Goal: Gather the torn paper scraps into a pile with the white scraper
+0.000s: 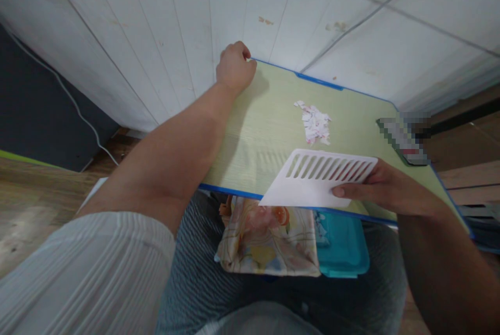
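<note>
My right hand (pixel 380 189) holds a white plastic scraper (pixel 302 189) with a row of slanted slots. The thumb lies across its face. The scraper is tilted over the near edge of a pale yellow-green tabletop (pixel 269 111) with a blue rim. Torn white paper scraps (pixel 315 124), some with pinkish marks, lie in a small heap beyond the scraper. My left hand (pixel 235 67) is closed at the far left corner of the tabletop, near the wall. Its fingers curl under, so whatever they hold, if anything, is hidden.
A dark, partly blurred flat object (pixel 404 142) rests at the tabletop's right edge. Below the near edge, a fruit-patterned cloth bag (pixel 273 251) and a teal plastic container (pixel 344 246) sit at my lap. White plank wall (pixel 187 12) borders the far side, with a grey cable (pixel 351 27).
</note>
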A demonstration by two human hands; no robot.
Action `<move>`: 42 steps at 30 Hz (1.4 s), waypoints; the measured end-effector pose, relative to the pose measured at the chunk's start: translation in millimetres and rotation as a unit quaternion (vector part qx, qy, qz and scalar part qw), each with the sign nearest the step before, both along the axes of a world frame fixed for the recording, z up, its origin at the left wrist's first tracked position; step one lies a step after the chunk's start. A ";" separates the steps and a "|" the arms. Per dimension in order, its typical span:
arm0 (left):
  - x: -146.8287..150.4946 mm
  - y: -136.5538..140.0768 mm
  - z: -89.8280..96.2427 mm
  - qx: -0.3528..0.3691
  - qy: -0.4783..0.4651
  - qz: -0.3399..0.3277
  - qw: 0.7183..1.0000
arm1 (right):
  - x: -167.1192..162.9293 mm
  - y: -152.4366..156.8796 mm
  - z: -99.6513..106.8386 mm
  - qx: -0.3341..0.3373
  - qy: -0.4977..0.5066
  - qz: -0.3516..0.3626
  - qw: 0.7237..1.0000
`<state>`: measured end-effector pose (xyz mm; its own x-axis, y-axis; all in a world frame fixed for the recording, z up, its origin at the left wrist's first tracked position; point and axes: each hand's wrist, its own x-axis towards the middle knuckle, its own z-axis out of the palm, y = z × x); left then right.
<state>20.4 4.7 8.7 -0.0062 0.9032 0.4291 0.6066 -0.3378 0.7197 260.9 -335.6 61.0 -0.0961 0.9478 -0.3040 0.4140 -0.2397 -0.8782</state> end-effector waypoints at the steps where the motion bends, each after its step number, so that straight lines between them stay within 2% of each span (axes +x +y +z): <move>1: 0.7 1.0 -0.9 0.005 0.002 0.005 1.000 | 4.5 -2.5 -0.1 0.009 -0.002 -0.007 1.000; 3: 1.8 2.6 -2.2 0.010 0.001 0.009 1.000 | 17.1 -7.1 -2.1 0.045 -0.012 -0.044 0.998; 6: 2.1 2.2 -2.3 0.005 -0.001 0.007 1.000 | 38.4 -13.2 -9.3 0.110 -0.037 -0.143 0.983; 9: 0.5 -1.0 -0.6 -0.004 0.007 0.002 1.000 | 49.1 -21.0 -16.9 0.108 -0.044 -0.187 0.975; 18: -1.9 1.4 -1.4 -0.018 -0.007 -0.024 1.000 | 17.7 -32.3 -17.2 0.076 -0.016 -0.154 0.985; 26: -1.9 -0.2 -2.1 -0.007 -0.011 -0.021 1.000 | -42.4 -29.9 -23.6 0.113 -0.012 -0.114 0.987; 28: -2.7 -1.5 -1.1 -0.006 -0.008 -0.018 1.000 | -49.8 -29.9 -23.7 0.125 0.003 -0.125 0.984; 31: -3.3 -1.1 0.3 -0.018 0.001 -0.033 0.999 | -46.4 -26.1 -21.2 0.167 0.007 -0.183 0.969; 34: -2.2 0.8 1.2 -0.038 0.016 -0.043 0.998 | -34.3 -21.0 -18.8 0.192 -0.044 -0.223 0.955; 38: 0.5 3.1 -2.5 -0.014 -0.005 -0.029 0.999 | -22.2 -27.0 -17.7 0.140 -0.034 -0.164 0.976; 42: -1.0 7.9 -12.0 0.003 -0.052 -0.042 0.998 | -12.3 -49.1 -18.4 0.070 0.006 -0.107 0.992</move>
